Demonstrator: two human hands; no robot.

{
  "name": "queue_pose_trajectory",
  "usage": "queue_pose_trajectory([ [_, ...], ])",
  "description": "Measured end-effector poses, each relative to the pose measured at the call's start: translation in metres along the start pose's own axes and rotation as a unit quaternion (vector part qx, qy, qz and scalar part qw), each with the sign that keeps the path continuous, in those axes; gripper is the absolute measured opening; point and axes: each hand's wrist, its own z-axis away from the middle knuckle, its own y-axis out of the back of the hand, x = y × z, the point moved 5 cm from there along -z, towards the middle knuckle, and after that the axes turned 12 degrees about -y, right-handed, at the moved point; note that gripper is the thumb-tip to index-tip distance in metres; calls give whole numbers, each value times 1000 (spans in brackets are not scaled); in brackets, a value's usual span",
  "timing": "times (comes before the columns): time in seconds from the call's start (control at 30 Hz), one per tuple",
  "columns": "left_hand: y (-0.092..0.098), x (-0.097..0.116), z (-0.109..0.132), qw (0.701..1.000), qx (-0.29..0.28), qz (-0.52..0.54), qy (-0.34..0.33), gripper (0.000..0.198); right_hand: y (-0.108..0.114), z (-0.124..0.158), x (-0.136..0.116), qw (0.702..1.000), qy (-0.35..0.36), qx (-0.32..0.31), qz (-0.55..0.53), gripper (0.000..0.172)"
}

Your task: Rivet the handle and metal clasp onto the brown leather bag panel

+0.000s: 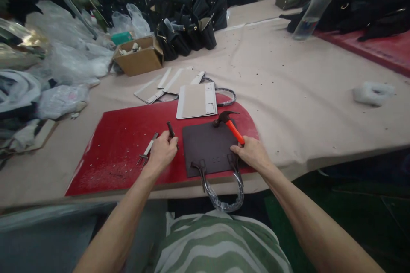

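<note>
My right hand (252, 152) is closed round the orange handle of a claw hammer (235, 131), whose dark head lies over the far right part of a dark brown bag panel (205, 145). The panel rests on a red board (118, 136), and a plastic-wrapped handle (224, 204) attached at its near edge hangs past the table edge. To the left of the panel, my left hand (164, 150) grips a dark rod-like metal punch (170, 128). Beside that hand lies a pronged metal tool (147, 149) on the board. Small pale specks dot the board's left half.
Several beige-backed panels (196, 100) lie just beyond the brown panel. Farther back stand a cardboard box (141, 59) and several black bags (188, 30). Clear plastic bags (64, 55) pile up on the left. A white roll (373, 93) and a plastic bottle (315, 10) are on the right.
</note>
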Motion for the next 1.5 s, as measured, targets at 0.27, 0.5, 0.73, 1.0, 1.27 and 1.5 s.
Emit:
queue_pose_trajectory([
  [0.27, 17, -26, 0, 973, -108, -203, 30, 25, -1, -7, -1, 999, -5, -22, 25, 25],
  [0.5, 46, -61, 0, 971, -72, -219, 68, 18, -6, -17, 1, 998, -7, -30, 53, 30],
  [0.73, 24, -59, -22, 967, -126, -218, 30, 14, -7, -17, 0, 999, -1, -26, 44, 29],
  [1.0, 41, -50, -27, 997, -45, -55, 36, 9, -4, -7, 2, 1000, -7, 4, 11, 19],
  [1.27, -33, 41, 25, 787, 35, 606, 109, 64, -3, -3, 2, 1000, -1, 5, 5, 22],
  [1.5, -83, 72, 37, 833, 7, 550, 57, 35, -3, -1, 2, 1000, -11, 20, -5, 23],
])
